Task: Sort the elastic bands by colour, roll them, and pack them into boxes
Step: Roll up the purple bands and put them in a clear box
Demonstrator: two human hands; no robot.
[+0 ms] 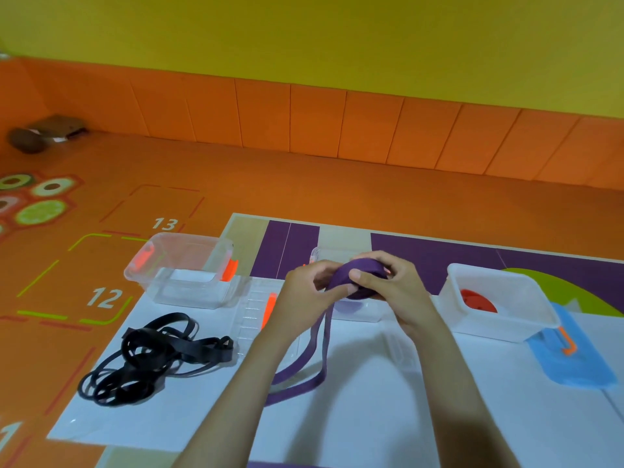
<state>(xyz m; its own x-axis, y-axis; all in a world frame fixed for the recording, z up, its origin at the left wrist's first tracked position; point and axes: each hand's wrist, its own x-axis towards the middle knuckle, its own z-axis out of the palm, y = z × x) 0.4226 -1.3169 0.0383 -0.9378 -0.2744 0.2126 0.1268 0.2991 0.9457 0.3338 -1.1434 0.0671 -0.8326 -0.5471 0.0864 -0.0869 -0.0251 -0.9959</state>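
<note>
My left hand (305,292) and my right hand (393,285) both grip a partly rolled purple elastic band (347,275) held above the table. Its loose tail (304,366) hangs down and lies on the white sheet. A tangle of black elastic bands (152,359) rests at the left on the sheet. An empty clear box (189,268) with orange clips stands behind the black bands. A second clear box (358,309) sits under my hands, mostly hidden. At the right a white box (499,305) holds a rolled red band (476,298).
A clear lid (251,315) with an orange clip lies between the empty box and my left hand. Another lid (401,349) lies under my right forearm. A blue lid (570,356) lies under the white box. The orange floor mat (101,265) borders the table's left edge.
</note>
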